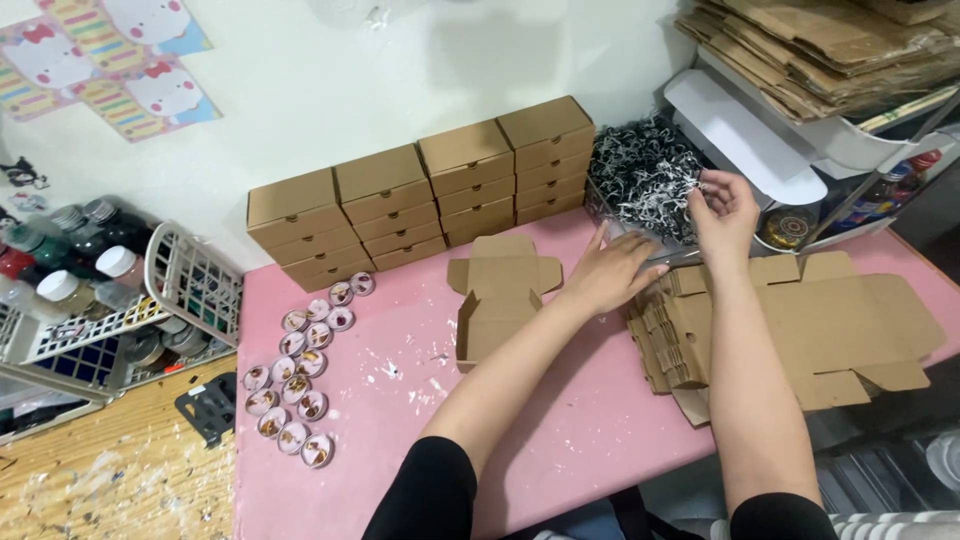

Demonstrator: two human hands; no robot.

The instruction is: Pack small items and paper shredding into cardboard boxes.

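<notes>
We gather shredded paper filler

Our right hand (722, 205) pinches light, springy black-and-white shreds (640, 175) from their bin; our left hand (608, 272), fingers spread, rests at the bin's near edge. Loose tufts suit fingertip grabs.

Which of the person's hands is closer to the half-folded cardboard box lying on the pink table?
The left hand. It rests just right of the half-folded box, by the stack of flat box blanks. The right hand is farther off, up at the shredded paper filler.

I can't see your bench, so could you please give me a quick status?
Left hand flat on clear tub. Right hand pinching shredded paper. Flat box stack underneath, nothing blocking.
</notes>
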